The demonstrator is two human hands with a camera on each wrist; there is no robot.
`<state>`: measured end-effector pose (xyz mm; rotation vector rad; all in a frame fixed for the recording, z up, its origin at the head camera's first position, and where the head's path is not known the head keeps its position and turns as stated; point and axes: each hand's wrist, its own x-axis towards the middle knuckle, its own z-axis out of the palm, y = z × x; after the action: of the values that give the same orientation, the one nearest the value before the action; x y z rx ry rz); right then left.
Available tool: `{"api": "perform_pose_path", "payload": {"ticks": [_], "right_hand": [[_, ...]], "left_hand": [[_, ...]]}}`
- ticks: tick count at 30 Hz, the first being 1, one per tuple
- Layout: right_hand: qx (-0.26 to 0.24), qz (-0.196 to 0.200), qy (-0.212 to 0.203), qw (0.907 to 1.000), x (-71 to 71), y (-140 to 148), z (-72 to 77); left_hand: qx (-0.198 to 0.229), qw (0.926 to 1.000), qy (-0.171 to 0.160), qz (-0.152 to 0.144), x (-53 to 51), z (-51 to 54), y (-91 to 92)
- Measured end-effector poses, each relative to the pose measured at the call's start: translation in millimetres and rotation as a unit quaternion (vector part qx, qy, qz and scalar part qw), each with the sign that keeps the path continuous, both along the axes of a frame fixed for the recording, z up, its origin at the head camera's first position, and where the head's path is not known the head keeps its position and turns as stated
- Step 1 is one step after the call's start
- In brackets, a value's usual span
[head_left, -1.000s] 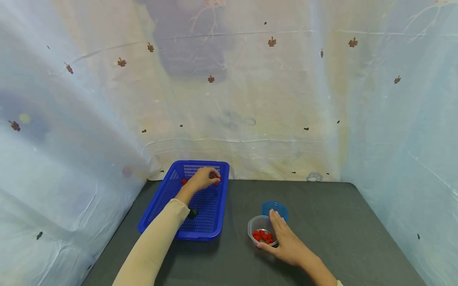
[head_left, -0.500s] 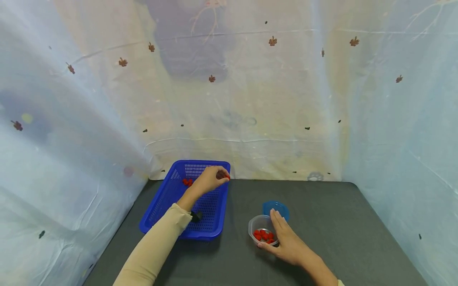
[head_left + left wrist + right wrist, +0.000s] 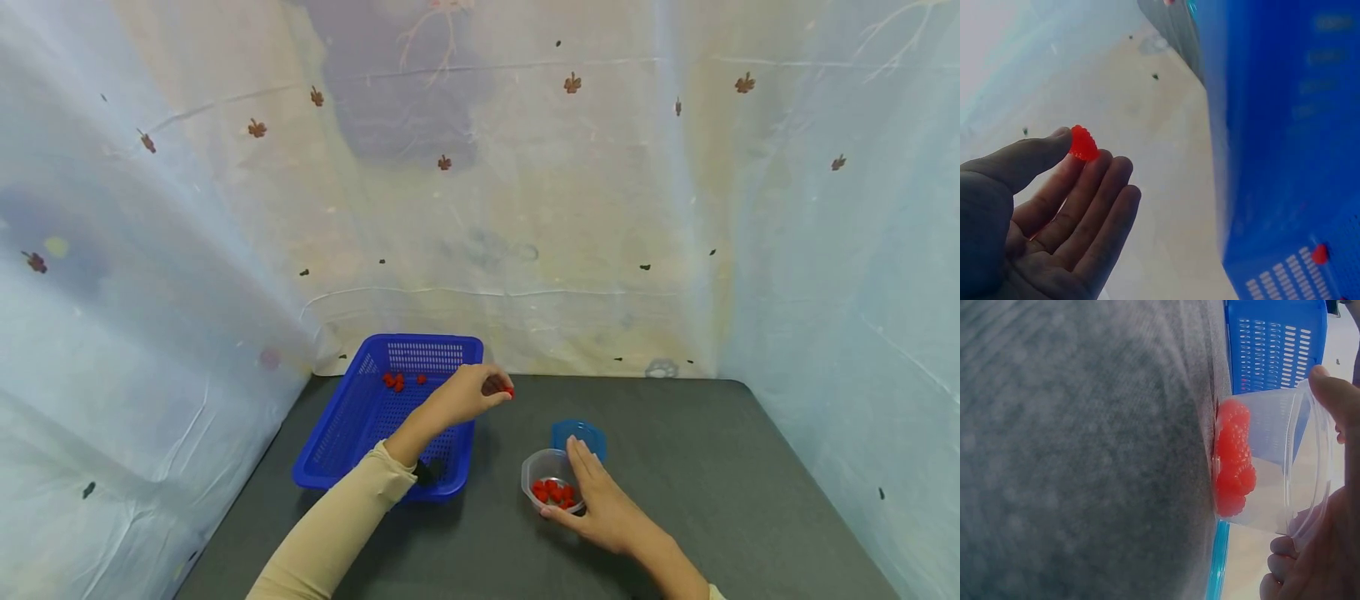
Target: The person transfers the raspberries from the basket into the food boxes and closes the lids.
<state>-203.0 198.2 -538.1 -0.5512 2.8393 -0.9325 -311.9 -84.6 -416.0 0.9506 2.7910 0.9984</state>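
Observation:
My left hand [image 3: 467, 395] pinches a red raspberry [image 3: 1084, 144] between thumb and fingertips, held in the air just past the basket's right side. With thumb and fingers on opposite sides of its rim, my right hand [image 3: 603, 510] holds a clear plastic tub [image 3: 1269, 425] standing on the table. Several red raspberries [image 3: 1234, 459] lie on the tub's bottom. Inside the blue basket [image 3: 345, 417], more raspberries [image 3: 394, 382] sit near the far left, and a single raspberry [image 3: 422, 379] lies apart from them. My left forearm crosses over the basket and hides part of it.
A translucent blue lid [image 3: 588, 437] lies on the dark grey table [image 3: 712, 483] behind the tub, partly covered by my right fingers. Patterned curtains [image 3: 525, 208] hang behind and along both sides of the table.
My left hand has moved right and out over the basket's right side, carrying the raspberry, which uncovers raspberries in the basket. The right hand and tub stay in place.

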Motion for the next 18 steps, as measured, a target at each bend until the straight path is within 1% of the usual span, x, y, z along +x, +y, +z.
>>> {"api": "perform_pose_path", "payload": {"ticks": [2,5,10,13,18], "right_hand": [[0.0,0.0,-0.001,1.0,-0.3,0,-0.2],[0.0,0.001,-0.002,1.0,-0.7,0,-1.1],[0.0,0.004,0.001,1.0,-0.6,0,-2.3],[0.001,0.006,0.006,1.0,-0.5,1,-2.5],[0.002,0.007,0.008,0.9999,-0.8,1,-3.3]], "left_hand": [[-0.003,0.9999,0.001,-0.014,5.6,-0.5,4.8],[-0.005,0.9995,-0.005,-0.032,13.8,-0.9,12.5],[-0.015,0.9982,-0.01,-0.057,27.3,0.6,25.8],[-0.024,0.9976,-0.008,-0.065,33.3,-0.2,33.5],[-0.051,0.996,-0.008,-0.072,41.6,-7.2,45.5]]}}
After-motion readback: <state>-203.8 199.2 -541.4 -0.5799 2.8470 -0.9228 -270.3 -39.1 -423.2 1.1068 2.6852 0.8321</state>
